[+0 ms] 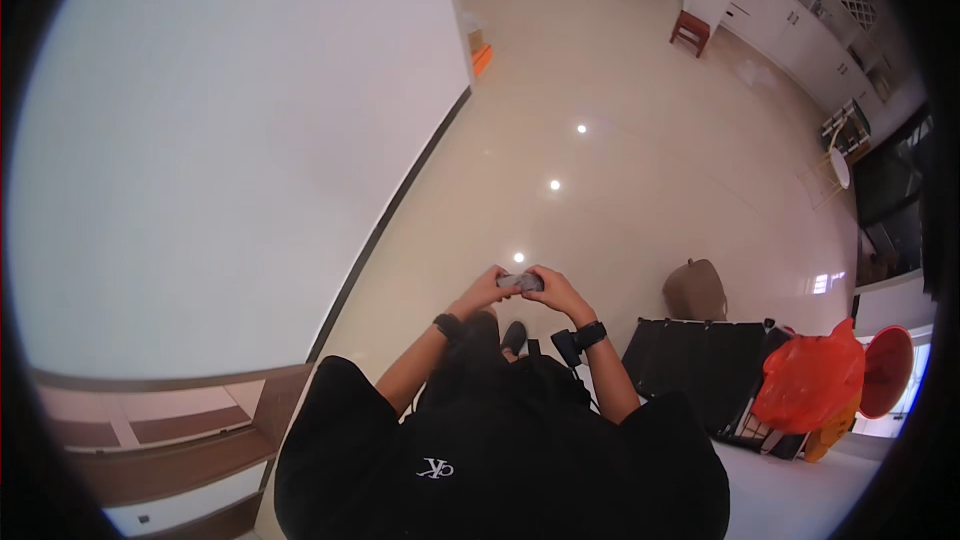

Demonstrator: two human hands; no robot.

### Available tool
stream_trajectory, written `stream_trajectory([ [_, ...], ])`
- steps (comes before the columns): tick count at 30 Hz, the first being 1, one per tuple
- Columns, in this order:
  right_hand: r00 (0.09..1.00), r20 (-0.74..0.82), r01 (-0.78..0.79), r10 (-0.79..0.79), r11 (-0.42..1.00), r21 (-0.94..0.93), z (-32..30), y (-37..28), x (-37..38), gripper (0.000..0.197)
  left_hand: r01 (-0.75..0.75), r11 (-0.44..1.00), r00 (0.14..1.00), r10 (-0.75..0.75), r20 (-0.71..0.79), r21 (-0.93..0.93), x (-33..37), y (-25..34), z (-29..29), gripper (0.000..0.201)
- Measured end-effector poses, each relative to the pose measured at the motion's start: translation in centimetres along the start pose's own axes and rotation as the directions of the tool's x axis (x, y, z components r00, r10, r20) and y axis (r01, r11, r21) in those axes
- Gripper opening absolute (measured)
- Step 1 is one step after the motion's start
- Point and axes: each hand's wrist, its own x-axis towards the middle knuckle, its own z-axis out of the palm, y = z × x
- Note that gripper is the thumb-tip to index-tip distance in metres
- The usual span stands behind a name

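In front of my body, above the floor, my left hand and my right hand come close together. Between them is a small grey object, gripped at its two ends. It is too small to tell its kind; its surface looks mottled. The fingers of each hand curl round it and partly cover it. A dark band circles my left wrist, and a black device on a strap sits at the right one. Below the hands a dark shoe shows on the floor.
A white wall rises on the left, with a brown shelf unit nearer. To the right are a brown bag-like object, a black panel, a red plastic bag and a red basin. A wooden stool stands farther off.
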Motion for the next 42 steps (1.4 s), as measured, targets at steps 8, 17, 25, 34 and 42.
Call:
stream_trajectory([
  [8,0.983,0.006,-0.182,0.185,0.961,0.21,-10.7,4.5,11.1,0.034,-0.099,0.995,0.979,0.099,0.175,-0.011,17.9,6.7,-4.7,0.046],
  [17,0.955,-0.056,-0.266,0.292,0.924,0.276,-25.4,8.5,26.6,0.031,-0.229,0.973,0.948,0.215,0.234,0.032,37.6,20.7,-9.9,0.041],
  [25,0.943,-0.175,-0.223,0.284,0.927,0.303,-38.1,11.4,37.6,0.03,-0.327,0.943,0.874,0.326,0.361,-0.059,53.5,31.0,-12.2,0.032],
  [34,0.975,0.025,-0.218,0.219,0.945,0.242,-55.2,20.5,57.4,0.022,-0.271,0.962,0.904,0.246,0.35,0.022,72.8,42.3,-16.3,0.027],
  [42,0.983,0.185,-0.032,0.001,0.985,0.168,-66.9,16.7,80.4,0.028,-0.333,0.919,0.939,0.343,0.01,-0.21,86.5,50.3,-25.9,0.023],
])
